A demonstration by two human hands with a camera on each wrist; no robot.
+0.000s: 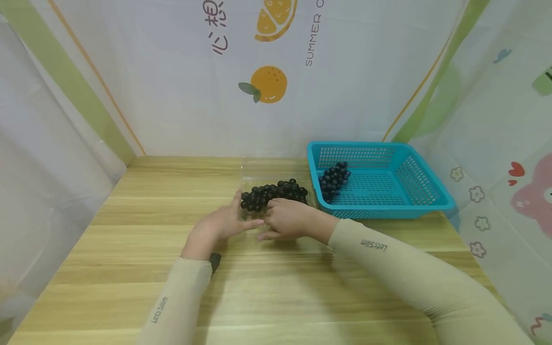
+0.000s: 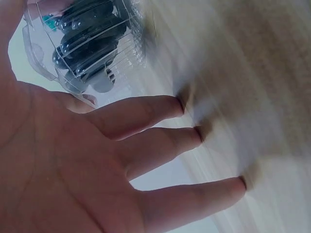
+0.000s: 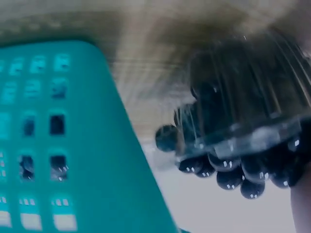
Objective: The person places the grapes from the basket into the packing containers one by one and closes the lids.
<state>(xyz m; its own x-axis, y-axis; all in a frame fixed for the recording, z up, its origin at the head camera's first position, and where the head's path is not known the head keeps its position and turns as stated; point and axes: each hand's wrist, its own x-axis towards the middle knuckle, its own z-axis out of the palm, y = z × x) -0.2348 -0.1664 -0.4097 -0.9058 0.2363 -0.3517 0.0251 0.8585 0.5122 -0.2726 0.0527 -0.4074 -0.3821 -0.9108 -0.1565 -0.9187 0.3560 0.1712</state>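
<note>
Both hands in at the clear plastic box (image 3: 262,82), which sits just beside the blue basket (image 1: 388,213), on its left! Dark grapes (image 1: 276,190) fill the box from side to side, some heaped above the rim on the side nearest the basket, and a second bunch (image 1: 334,181) already lies inside the basket, tucked against its left end.

The left hand (image 1: 220,223) is on the box's far flank from the basket, its grip slack, fingers long and spread, thumb along the front. That's a brace, I'd say, and a sensible one: firm enough to stop the thin box sliding on the counter (image 1: 129,268), light enough not to buckle the plastic.

Over to the right hand (image 1: 286,218), at the box's front on the basket's side, knuckles bent down over the fruit. Has that grip caught anything? I can't tell; the fingertips are hidden. If this is a lift, the neat way is to find the stem or scoop underneath, avoid squeezing single grapes, and raise the bunch straight up past the rim before swinging toward the basket, so none snag or drop.
</note>
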